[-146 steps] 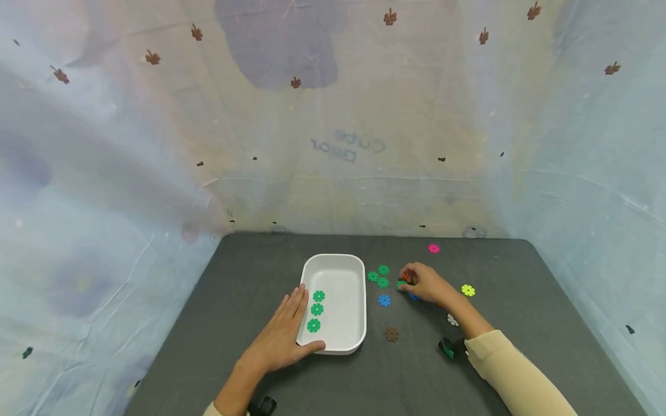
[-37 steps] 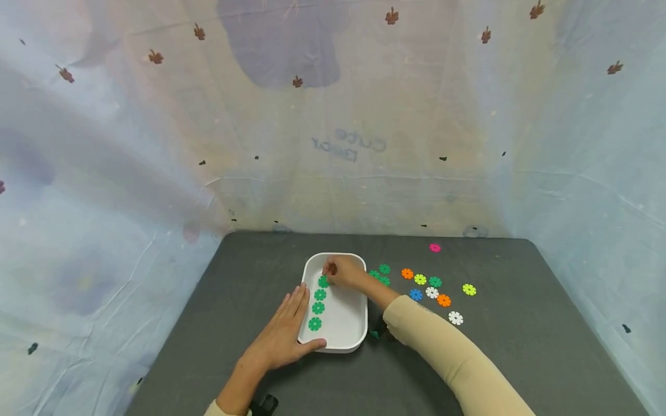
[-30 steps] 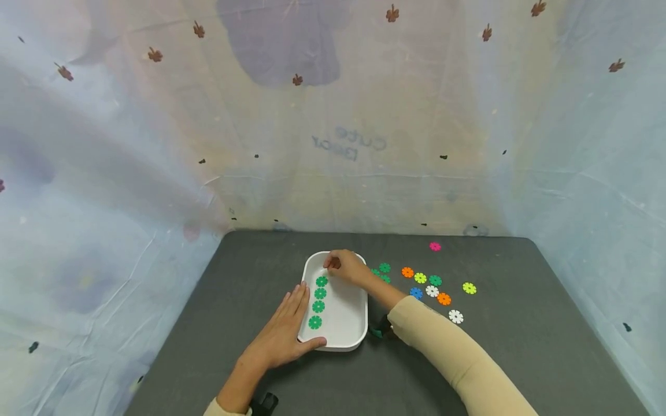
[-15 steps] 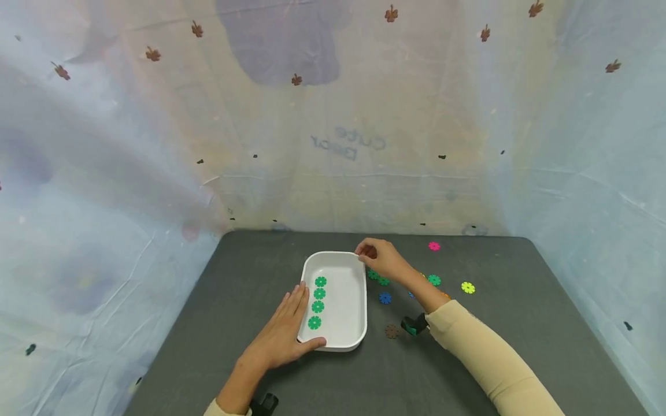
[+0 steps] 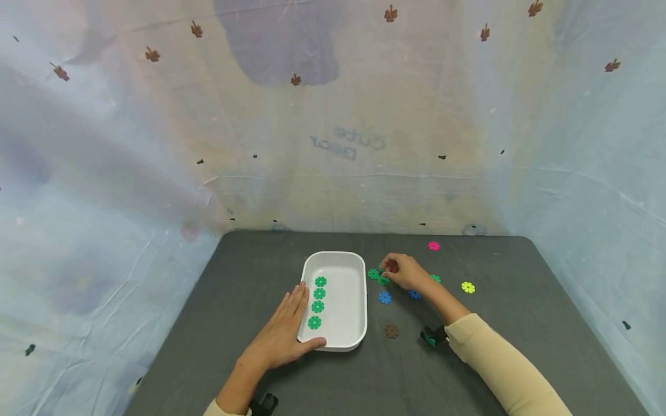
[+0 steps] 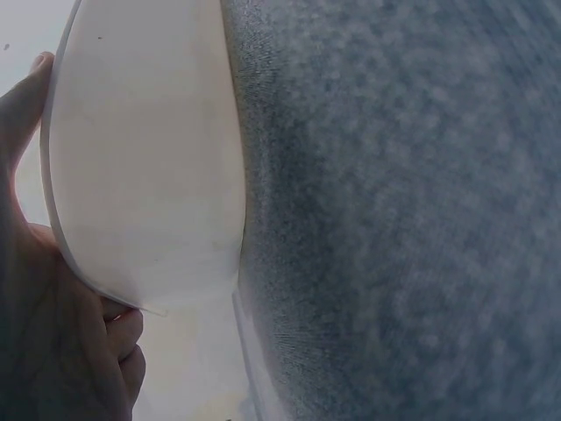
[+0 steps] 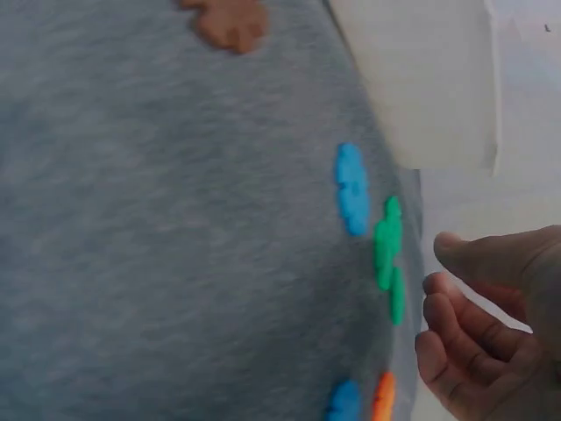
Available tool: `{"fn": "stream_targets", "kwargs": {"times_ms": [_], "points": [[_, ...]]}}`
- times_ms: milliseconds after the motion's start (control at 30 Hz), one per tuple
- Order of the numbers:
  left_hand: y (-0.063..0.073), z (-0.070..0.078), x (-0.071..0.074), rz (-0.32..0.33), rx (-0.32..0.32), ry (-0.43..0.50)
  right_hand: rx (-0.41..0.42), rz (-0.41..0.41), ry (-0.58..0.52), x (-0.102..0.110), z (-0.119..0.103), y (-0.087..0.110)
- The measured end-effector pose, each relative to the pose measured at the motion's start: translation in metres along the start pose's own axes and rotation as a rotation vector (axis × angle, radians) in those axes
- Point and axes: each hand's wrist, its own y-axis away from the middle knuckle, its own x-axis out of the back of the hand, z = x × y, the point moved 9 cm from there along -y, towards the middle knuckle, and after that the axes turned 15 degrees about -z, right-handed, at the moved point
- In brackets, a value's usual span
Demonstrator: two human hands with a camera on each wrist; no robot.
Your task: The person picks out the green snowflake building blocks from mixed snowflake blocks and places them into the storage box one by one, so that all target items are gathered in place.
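Observation:
A white rectangular tray (image 5: 348,323) lies on the table with several green notched plastic discs (image 5: 318,307) in a column along its left side. My left hand (image 5: 278,335) rests against the tray's left edge, fingers straight, its thumb at the near rim. In the left wrist view the tray's outer wall (image 6: 149,149) fills much of the picture beside that hand. To the right of the tray is a cluster of green discs (image 5: 373,274), and my right hand (image 5: 408,273) hovers over it. The right wrist view shows that hand's thumb and fingers (image 7: 473,333) apart, holding nothing.
Two blue discs (image 5: 385,297) and a brown one (image 5: 392,331) lie nearer the front. Farther right are a yellow disc (image 5: 468,287) and a green disc (image 5: 436,278), with a pink disc (image 5: 434,246) at the back. My right forearm hides other discs.
A fourth green disc was set at the far end of the column in the tray. My right hand released it, then moved right to the green cluster. My left hand stayed put.

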Motion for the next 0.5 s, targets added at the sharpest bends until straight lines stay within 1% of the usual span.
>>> {"fn": "stream_targets", "kwargs": {"times_ms": [67, 267, 500], "points": [[0.000, 0.000, 0.000, 0.002, -0.002, -0.001, -0.015, -0.003, 0.011, -0.003, 0.004, 0.001], [0.000, 0.001, -0.001, -0.004, 0.003, -0.001, -0.014, 0.021, 0.030, -0.009, 0.011, 0.004], [0.000, 0.001, 0.000, -0.005, 0.009, 0.012, -0.019, 0.029, 0.063, -0.013, 0.010, 0.000]]}}
